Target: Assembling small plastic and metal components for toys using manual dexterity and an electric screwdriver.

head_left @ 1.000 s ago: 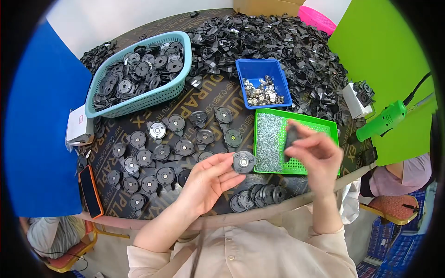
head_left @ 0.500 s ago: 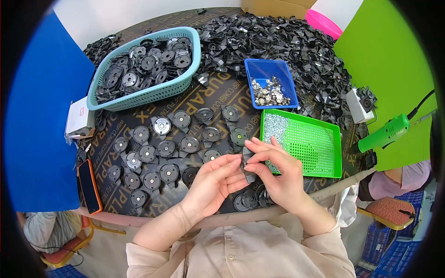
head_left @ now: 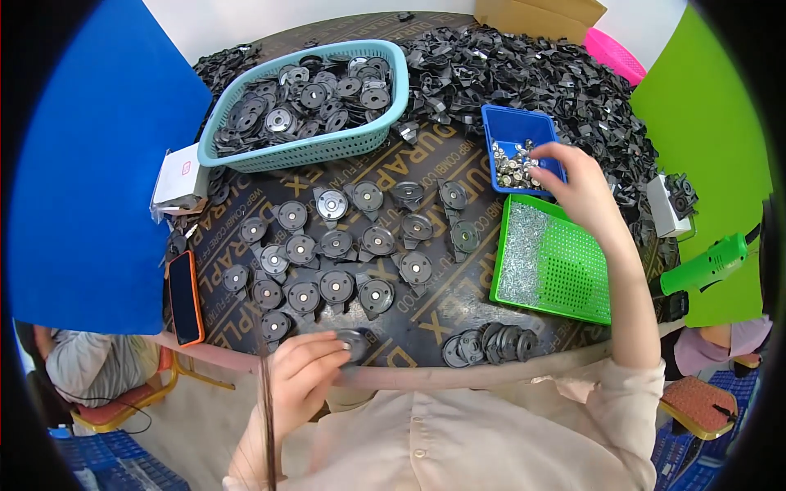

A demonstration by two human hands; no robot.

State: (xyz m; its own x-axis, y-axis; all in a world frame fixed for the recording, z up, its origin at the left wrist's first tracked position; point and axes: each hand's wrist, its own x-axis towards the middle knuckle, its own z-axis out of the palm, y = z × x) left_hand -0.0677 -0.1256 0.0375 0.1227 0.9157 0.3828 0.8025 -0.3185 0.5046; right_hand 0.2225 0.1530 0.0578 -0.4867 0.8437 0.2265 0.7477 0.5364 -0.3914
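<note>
And here's the round black part [head_left: 352, 345], blurred, well to the left of the green perforated tray [head_left: 577, 282] and nearer the person's body. The left hand [head_left: 304, 372] has it, fingers pinching its edge, a hold that seems meant to leave the face uncovered, though the blur hides detail. Over to the right hand [head_left: 585, 188]: just beyond the tray, thumb and forefinger curved over the small round metal pieces [head_left: 513, 170] in the blue bin [head_left: 516, 123]; whether they grip one, there's no telling. That bin sits right by the tray, likely for a short reach.

In the tray, silvery screws [head_left: 524, 254] bank along the left side, its walls keeping them gathered. Just in front of it, overlapping black discs [head_left: 495, 344] lean together, perhaps to save room. To its left, parts with metal centres [head_left: 336, 288] lie spread over the surface [head_left: 442, 286], presumably so each one shows. Farther left and beyond, a teal basket [head_left: 327, 150] corrals a jumble of discs. Beyond the tray, black clip-like pieces [head_left: 524, 65] heap up; to its right, a green power tool [head_left: 704, 263], apparently kept handy.
</note>
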